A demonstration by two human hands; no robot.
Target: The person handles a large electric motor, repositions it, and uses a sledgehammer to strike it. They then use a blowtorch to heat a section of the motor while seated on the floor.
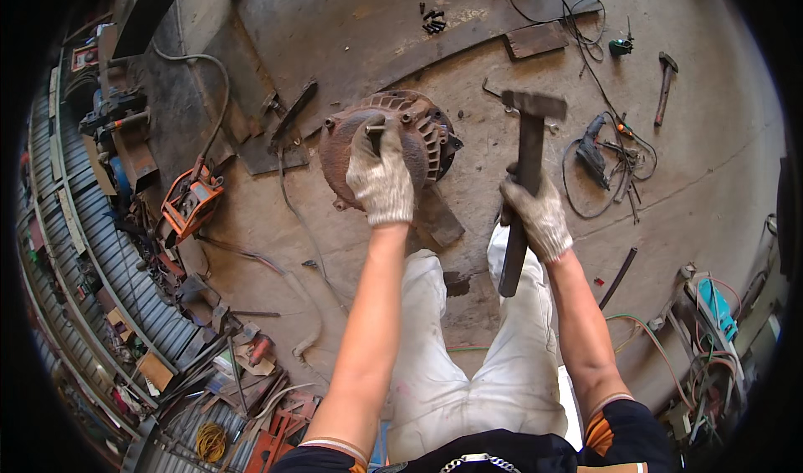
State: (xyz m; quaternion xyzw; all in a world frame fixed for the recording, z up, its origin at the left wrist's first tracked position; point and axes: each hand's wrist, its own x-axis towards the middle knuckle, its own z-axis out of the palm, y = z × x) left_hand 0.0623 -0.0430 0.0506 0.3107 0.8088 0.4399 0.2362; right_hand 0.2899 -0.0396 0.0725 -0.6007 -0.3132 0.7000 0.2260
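Observation:
A rusty, round, finned metal housing [336,162] lies on the floor ahead of me. My left hand [381,176], in a worn pale work glove, is over its top, fingers closed on a short metal rod [375,128]. Only the rod's bright end shows; the fingers hide the rest, so I cannot tell whether it touches the housing. To the right, my gloved right hand [538,212] grips a hammer [530,151] by its dark handle. The hammer's head is raised beyond the hand, to the right of the housing and apart from it.
A dark metal plate [368,38] lies beyond the housing, with several black bolts [433,23] on it. At right are a power drill [592,151] with its cable and another hammer [666,88]. An orange tool [191,201] and metal scraps lie at left.

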